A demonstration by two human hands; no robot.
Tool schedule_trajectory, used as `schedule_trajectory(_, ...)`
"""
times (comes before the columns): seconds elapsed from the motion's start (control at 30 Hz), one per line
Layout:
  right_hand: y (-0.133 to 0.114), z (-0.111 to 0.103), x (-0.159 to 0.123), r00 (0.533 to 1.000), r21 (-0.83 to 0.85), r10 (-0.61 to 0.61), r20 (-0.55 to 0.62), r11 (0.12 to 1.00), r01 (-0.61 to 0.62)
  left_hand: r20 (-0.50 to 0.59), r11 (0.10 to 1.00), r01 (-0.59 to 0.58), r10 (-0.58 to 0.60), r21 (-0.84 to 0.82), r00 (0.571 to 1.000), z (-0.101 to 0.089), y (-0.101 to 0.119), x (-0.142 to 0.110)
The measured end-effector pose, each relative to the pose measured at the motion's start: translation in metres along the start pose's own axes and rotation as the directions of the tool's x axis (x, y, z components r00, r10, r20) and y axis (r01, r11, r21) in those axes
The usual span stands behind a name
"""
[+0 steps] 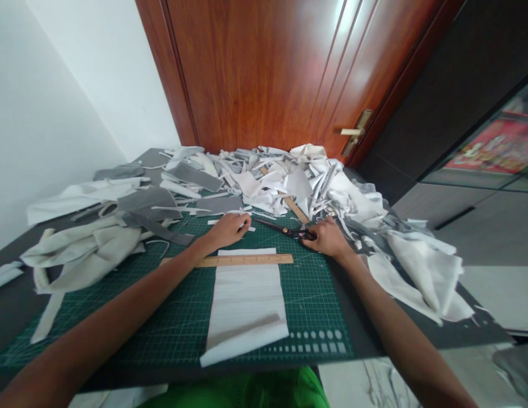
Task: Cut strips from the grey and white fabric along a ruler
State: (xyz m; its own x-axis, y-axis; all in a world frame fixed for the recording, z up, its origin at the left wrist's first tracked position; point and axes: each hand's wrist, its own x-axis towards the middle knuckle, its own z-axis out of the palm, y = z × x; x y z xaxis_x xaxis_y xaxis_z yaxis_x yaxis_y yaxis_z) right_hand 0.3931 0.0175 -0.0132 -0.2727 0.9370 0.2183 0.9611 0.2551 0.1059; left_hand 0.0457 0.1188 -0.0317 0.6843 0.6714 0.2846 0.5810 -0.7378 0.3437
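Observation:
My right hand (329, 237) is wrapped round the black handles of a pair of scissors (284, 230), whose blades point left along the green cutting mat (315, 294). My left hand (232, 229) is closed just left of the blade tips, fingers curled together. White strip ends show on both sides of it; whether the fingers pinch one is hidden. Below both hands lies a white piece of fabric (249, 294), its near edge rolled over. A wooden ruler (255, 260) crosses its far end, partly covered by my left forearm.
A heap of white and grey fabric scraps (264, 181) lines the back of the table. Bunched beige cloth (89, 255) lies at left, and white cloth (421, 272) at right. Another wooden strip (295, 208) pokes from the heap. Behind stands a brown door (255, 73).

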Motion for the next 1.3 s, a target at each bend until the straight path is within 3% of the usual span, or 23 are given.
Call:
schedule_trajectory(0.27, -0.0029, 0.0035, 0.0025, 1.0, 0.028, 0.003, -0.013, 1.0, -0.002, -0.021, 0.997, -0.043, 0.045, 0.066, 0.999, 0.0028, -0.006, -0.0008)
schedule_trajectory(1.03, -0.0028, -0.0001, 0.0023, 0.999, 0.076, 0.044, 0.011, 0.996, -0.044, -0.075, 0.996, -0.087, 0.089, 0.022, 0.993, 0.0053, -0.0066, 0.0007)
schedule_trajectory(1.3, -0.0039, -0.003, 0.0005, 0.998, 0.09, 0.06, 0.014, 0.994, -0.061, -0.205, 0.997, -0.042, 0.054, 0.063, 0.977, 0.0019, -0.0014, -0.0027)
